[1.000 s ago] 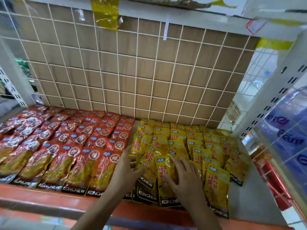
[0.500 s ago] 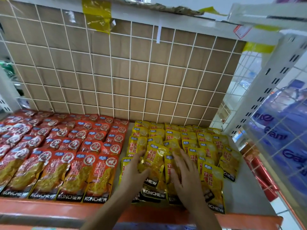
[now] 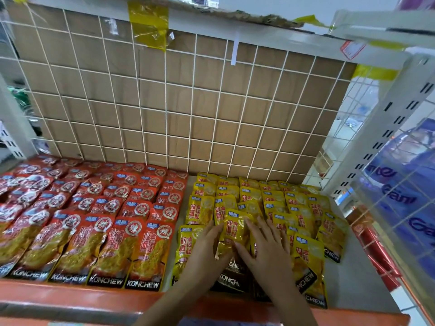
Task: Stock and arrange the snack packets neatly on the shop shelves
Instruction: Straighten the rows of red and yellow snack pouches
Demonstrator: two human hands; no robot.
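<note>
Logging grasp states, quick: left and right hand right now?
Left hand: open, fingers straight against the yellow packet.
Right hand: open, fingers spread flat on that packet.

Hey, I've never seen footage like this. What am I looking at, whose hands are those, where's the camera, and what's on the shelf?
No machine here: a person is stocking a shop shelf, and the single camera sits on their head, looking forward and down, so the arms entering from below are their own. The left hand and right hand press, fingers fairly straight, on either side of one yellow packet near the front of the yellow rows. Red packets lie in rows to the left. Behind stands a wire grid over cardboard.
</note>
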